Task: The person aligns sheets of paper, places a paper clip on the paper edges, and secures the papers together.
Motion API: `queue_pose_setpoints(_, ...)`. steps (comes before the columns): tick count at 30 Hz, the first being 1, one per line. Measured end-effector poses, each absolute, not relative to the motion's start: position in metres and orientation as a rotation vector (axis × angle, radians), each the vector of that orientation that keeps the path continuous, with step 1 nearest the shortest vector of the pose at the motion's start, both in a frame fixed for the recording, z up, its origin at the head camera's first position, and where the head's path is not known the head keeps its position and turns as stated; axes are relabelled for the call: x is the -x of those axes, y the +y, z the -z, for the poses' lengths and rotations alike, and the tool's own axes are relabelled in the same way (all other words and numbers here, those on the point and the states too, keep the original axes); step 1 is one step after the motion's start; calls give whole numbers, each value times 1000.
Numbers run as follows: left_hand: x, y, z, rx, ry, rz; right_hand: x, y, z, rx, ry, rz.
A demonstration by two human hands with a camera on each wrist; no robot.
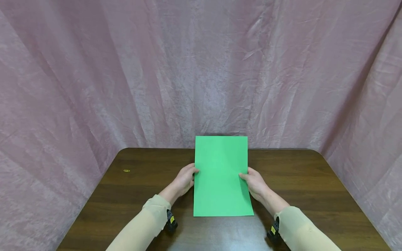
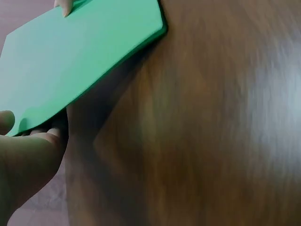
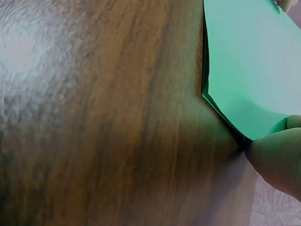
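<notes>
A green sheet of paper (image 1: pixel 221 181) is held tilted up over the table, centred in the head view. My left hand (image 1: pixel 185 178) grips its left edge, with the thumb on the front face and the other fingers behind. On the opposite edge my right hand (image 1: pixel 257 184) pinches the paper the same way, thumb in front. The right wrist view shows more than one layer at the lower corner of the green paper (image 3: pixel 254 70), so it may be a stack or a fold; which one I cannot tell. In the left wrist view the paper (image 2: pixel 84 52) stands partly off the table.
A small yellow paper clip (image 1: pixel 126 170) lies at the far left of the brown wooden table (image 1: pixel 141 202). Behind the table's far edge hangs a pink curtain (image 1: pixel 201 69), which also runs along both sides.
</notes>
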State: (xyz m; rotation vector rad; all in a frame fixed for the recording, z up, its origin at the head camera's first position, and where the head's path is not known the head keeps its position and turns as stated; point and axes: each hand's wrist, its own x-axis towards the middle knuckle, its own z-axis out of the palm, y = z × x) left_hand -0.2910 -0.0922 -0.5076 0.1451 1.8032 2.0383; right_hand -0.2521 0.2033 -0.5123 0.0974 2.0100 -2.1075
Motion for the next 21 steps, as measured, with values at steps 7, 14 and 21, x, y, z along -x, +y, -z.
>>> queue_pose_setpoints(7, 295, -118, 503, -242, 2035, -1931, 254, 201, 514, -114, 2025, 2112)
queue_pose_setpoints(14, 289, -150, 502, -336, 2411, -1698, 255, 201, 514, -111, 2017, 2116)
queue_pose_setpoints(21, 281, -190, 502, -372, 2773, -1259, 257, 200, 515, -117, 2016, 2110)
